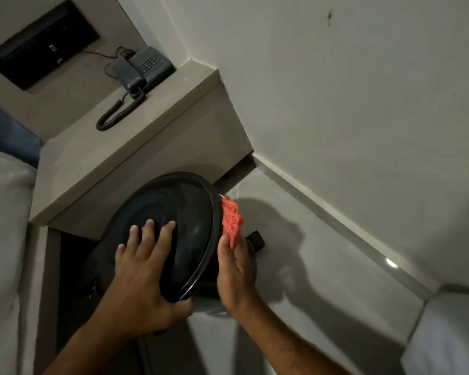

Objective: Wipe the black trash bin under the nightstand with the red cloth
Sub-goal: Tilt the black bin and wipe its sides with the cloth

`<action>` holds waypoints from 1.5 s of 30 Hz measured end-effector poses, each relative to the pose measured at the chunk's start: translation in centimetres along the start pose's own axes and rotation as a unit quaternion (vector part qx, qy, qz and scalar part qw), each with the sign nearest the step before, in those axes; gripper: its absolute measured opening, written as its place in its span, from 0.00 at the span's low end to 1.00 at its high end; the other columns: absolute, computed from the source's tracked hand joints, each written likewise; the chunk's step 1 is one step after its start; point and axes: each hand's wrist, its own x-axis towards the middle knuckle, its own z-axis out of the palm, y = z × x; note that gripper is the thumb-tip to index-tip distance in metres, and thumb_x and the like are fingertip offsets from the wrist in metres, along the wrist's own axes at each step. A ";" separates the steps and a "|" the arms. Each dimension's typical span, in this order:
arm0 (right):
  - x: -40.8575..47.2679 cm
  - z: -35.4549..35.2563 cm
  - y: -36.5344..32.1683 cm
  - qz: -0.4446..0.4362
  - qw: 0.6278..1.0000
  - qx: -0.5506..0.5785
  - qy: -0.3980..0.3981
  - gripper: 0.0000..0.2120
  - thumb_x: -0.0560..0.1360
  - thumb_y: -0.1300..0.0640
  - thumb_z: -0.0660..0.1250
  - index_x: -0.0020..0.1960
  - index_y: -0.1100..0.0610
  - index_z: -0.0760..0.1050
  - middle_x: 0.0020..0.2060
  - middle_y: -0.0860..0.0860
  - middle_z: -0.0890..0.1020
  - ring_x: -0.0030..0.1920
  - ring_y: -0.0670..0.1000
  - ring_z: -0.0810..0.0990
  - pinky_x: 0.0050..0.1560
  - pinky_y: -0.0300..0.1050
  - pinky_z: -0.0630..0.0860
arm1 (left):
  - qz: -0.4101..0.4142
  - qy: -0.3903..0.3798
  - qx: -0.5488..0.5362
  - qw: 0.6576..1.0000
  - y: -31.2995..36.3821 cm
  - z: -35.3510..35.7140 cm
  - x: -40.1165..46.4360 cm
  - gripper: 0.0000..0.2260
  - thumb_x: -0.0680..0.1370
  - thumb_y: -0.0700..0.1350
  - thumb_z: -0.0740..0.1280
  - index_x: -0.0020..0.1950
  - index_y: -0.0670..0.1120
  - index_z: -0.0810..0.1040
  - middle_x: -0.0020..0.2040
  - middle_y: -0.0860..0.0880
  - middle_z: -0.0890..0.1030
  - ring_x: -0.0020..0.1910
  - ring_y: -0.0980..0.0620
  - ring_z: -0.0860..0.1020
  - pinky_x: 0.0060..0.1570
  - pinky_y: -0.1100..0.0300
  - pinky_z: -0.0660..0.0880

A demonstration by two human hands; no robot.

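Below the overhanging edge of the grey nightstand [136, 147], the black trash bin [173, 234] is seen partly drawn out onto the pale floor [322, 266], its round lid tilted so that the top faces up and toward the camera. The lid is gripped by the left hand [141, 277]: four fingers [165, 234] are spread flat across the glossy top, and the thumb is hooked under the near rim, so the rim is pinched between thumb and palm. The red cloth [232, 221] is pressed against the right side of the bin, just under the lid's rim, by the right hand [234, 274]. The fingers of that hand are held together and mostly hidden behind the bunched cloth, so how far they are curled cannot be told; the thumb is laid along the bin's rim beside the cloth. A small black knob-like part [256, 240] is seen just right of the cloth, close to the floor; what it belongs to cannot be made out. On the nightstand top, a dark corded telephone [144, 70] is set near the wall corner, with its coiled cord [117, 112] trailing forward. A dark recessed panel [42, 44] is set into the wall at upper left, and pale bedding [3, 226] is seen at the left edge.
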 end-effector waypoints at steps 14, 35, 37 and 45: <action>2.7 -1.7 4.7 0.223 0.966 0.071 0.112 0.27 0.81 0.34 0.52 0.76 0.42 0.69 0.75 0.53 0.75 0.73 0.56 0.75 0.76 0.58 0.69 | 0.224 -0.039 0.152 0.962 -4.2 -0.9 0.6 0.59 0.59 0.64 0.74 0.79 0.44 0.45 0.80 0.40 0.47 0.79 0.43 0.45 0.72 0.43 0.52; 3.3 -4.2 -1.3 0.145 0.979 0.144 -0.009 0.34 0.78 0.32 0.53 0.80 0.46 0.66 0.75 0.51 0.76 0.75 0.52 0.74 0.77 0.58 0.69 | 0.070 0.031 -0.044 0.996 0.9 -0.2 0.1 0.50 0.65 0.60 0.70 0.79 0.55 0.43 0.80 0.54 0.47 0.79 0.55 0.44 0.75 0.46 0.49; 2.6 -4.3 -0.9 0.154 0.975 0.160 -0.019 0.36 0.78 0.33 0.53 0.81 0.49 0.65 0.76 0.52 0.75 0.76 0.52 0.73 0.78 0.58 0.68 | 0.021 0.040 0.017 0.999 2.6 0.1 1.3 0.53 0.66 0.58 0.72 0.78 0.52 0.39 0.80 0.48 0.43 0.78 0.49 0.39 0.74 0.46 0.46; 2.7 -6.5 1.6 0.096 0.994 -0.044 0.015 0.36 0.78 0.31 0.51 0.81 0.46 0.64 0.77 0.51 0.73 0.76 0.52 0.72 0.77 0.59 0.68 | -0.020 0.155 0.019 0.988 2.9 -4.7 2.7 0.46 0.59 0.72 0.63 0.72 0.49 0.68 0.51 0.45 0.84 0.36 0.57 0.79 0.40 0.53 0.80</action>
